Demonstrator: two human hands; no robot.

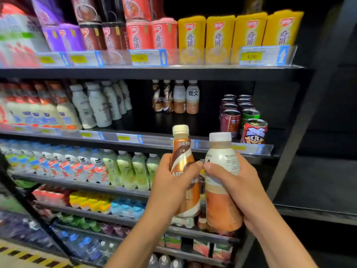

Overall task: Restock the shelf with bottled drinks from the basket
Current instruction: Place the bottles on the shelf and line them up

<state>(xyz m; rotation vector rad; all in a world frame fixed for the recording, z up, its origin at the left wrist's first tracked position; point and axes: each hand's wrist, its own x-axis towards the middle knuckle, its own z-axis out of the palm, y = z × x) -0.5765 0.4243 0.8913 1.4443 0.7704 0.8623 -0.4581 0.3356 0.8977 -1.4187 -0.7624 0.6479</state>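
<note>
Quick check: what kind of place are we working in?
Probably a shop's drinks aisle: dark shelves lined with rows of bottles, yellow price tags along their front edges, and cans.

The swirled bottle (182, 149) wears sweeping bands of brown, copper and white under a cream cap; the pale bottle (222, 157) is white above and orange-brown below, with a white cap. The purple cartons (63, 35), coral cartons (152, 34) and yellow cartons (220, 37) show red-and-white logos. The price tags (252, 56) are yellow beside blue arrows. The dark red cans (229, 121) adjoin a green can (250, 115) and a red cartoon can (254, 133) with a purple-capped face. The shelf (154, 73) is black; the floor strip (32, 257) is striped yellow and black
</note>
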